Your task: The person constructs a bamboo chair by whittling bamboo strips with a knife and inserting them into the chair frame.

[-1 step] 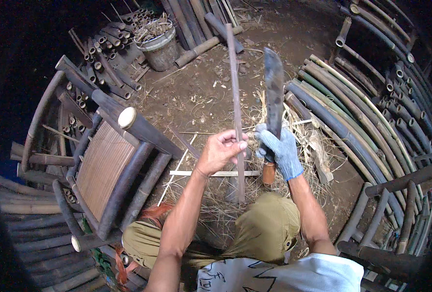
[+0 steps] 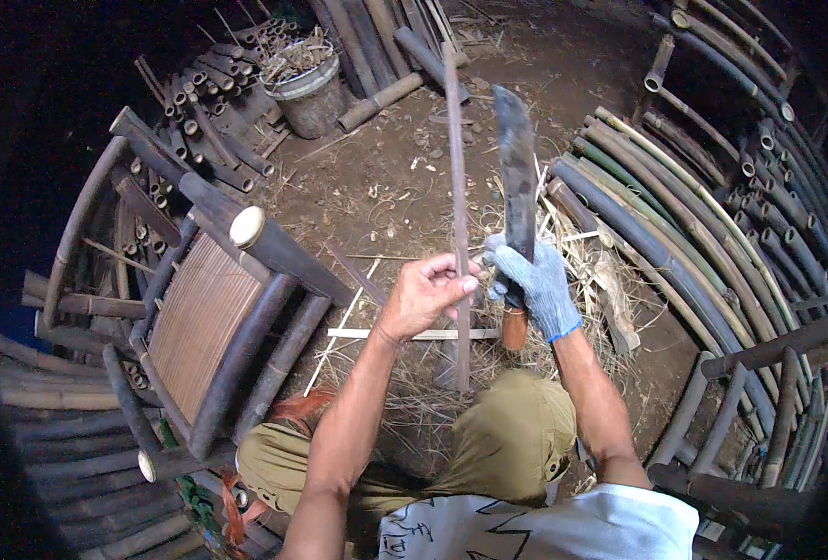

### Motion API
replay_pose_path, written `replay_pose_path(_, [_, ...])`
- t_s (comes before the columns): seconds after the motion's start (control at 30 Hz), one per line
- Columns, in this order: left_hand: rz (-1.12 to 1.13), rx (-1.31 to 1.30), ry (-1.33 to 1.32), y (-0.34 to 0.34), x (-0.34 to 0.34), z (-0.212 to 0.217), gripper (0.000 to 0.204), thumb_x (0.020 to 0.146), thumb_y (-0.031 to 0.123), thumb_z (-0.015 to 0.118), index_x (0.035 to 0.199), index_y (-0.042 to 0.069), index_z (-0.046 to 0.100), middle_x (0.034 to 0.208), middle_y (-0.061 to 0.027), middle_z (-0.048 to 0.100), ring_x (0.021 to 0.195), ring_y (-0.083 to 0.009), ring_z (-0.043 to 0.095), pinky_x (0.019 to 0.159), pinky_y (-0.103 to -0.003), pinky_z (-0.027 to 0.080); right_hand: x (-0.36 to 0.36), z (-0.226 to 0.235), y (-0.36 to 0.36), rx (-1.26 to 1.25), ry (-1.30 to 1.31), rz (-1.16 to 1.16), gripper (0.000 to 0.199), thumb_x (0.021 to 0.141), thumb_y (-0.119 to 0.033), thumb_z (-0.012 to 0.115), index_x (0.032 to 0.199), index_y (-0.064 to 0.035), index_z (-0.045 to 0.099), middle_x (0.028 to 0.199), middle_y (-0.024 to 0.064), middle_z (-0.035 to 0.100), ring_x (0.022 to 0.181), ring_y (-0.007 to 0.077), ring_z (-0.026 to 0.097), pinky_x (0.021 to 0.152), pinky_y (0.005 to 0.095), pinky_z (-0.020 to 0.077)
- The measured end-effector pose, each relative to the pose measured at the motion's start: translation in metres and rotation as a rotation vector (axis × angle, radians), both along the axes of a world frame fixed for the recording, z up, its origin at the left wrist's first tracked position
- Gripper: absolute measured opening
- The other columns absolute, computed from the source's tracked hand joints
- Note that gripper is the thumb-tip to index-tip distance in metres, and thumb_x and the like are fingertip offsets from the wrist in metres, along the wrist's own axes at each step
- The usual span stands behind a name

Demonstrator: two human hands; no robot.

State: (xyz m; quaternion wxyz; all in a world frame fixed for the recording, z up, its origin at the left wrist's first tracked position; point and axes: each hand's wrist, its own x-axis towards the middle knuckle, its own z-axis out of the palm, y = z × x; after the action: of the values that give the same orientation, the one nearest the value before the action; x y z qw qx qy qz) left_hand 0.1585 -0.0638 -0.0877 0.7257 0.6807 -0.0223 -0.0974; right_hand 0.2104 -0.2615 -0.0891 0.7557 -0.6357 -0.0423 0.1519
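My bare left hand point(image 2: 435, 291) pinches a long, thin brown bamboo strip point(image 2: 458, 159) between thumb and fingers. The strip stands nearly lengthwise before me, its lower end between my knees. In a grey-blue knitted glove, my right hand point(image 2: 537, 287) is closed around the grip of a machete point(image 2: 517, 168). Its broad, dark blade points away from me, just right of the strip and apart from it. Below the glove shows the orange-brown end of the wooden handle point(image 2: 514, 330). A pale split stick point(image 2: 404, 333) lies crosswise beneath my left hand.
Left of me stands a bamboo chair point(image 2: 199, 327) with a slatted panel. A bucket of scraps point(image 2: 306, 89) is beyond it. Bamboo poles point(image 2: 661, 224) are stacked at right. Shavings point(image 2: 414, 411) cover the floor around my knees, with a wood block point(image 2: 617, 308) near my right hand.
The machete's tip has swung slightly left, toward the strip. The strip's far end has shifted slightly right. Both hands keep their hold.
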Motion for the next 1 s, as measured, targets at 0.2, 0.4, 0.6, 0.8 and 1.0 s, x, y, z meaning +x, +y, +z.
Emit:
replay_pose_path(0.2, [-0.030,0.095,0.009,-0.007,-0.035,0.042,0.031,0.090,0.023,0.073,0.110,0.001,0.069,0.083,0.0013,0.064,0.070,-0.0057,0.060,0.057,-0.023,0.055,0.002,0.036,0.018,-0.198,-0.189,0.118,0.029,0.084,-0.034,0.076,0.081,-0.0065,0.068,0.064,-0.0018,0.061,0.055,0.0056,0.053,0.047,0.0242,0.0387])
replay_pose_path(0.4, [0.105,-0.025,-0.016,-0.003,-0.060,0.039,0.026,0.094,0.021,0.068,0.110,0.001,0.068,0.086,-0.0048,0.070,0.077,-0.0161,0.072,0.057,-0.023,0.055,-0.018,0.061,0.020,-0.133,-0.135,0.191,0.029,0.086,-0.033,0.074,0.076,-0.0072,0.066,0.061,-0.0012,0.060,0.052,0.0063,0.052,0.046,0.0242,0.0380])
replay_pose_path(0.6, [0.128,-0.015,-0.012,0.003,-0.067,0.031,0.029,0.097,0.025,0.064,0.111,0.000,0.067,0.094,-0.0070,0.070,0.083,-0.0161,0.070,0.065,-0.028,0.058,-0.031,0.064,0.025,-0.189,-0.143,0.122,0.029,0.086,-0.032,0.073,0.081,-0.0050,0.064,0.063,0.0003,0.060,0.053,0.0071,0.053,0.047,0.0261,0.0424])
replay_pose_path(0.8, [0.517,0.150,0.211,0.076,-0.039,-0.083,0.031,0.101,0.031,0.055,0.102,0.003,0.067,0.087,-0.0038,0.069,0.073,-0.0126,0.066,0.064,-0.028,0.057,0.030,0.017,-0.017,-0.686,-0.427,-0.210,0.028,0.086,-0.031,0.069,0.087,-0.0032,0.067,0.066,0.0055,0.061,0.059,0.0149,0.056,0.058,0.0330,0.0452])
replay_pose_path(1.0, [0.586,-0.260,0.784,0.092,-0.085,-0.276,0.029,0.097,0.029,0.057,0.106,0.001,0.060,0.093,-0.0140,0.070,0.078,-0.0221,0.072,0.065,-0.034,0.061,0.036,-0.097,-0.127,-1.314,-0.797,-0.528,0.040,0.094,-0.029,0.058,0.124,-0.0019,0.060,0.102,0.0173,0.066,0.092,0.0341,0.063,0.083,0.0442,0.0499])
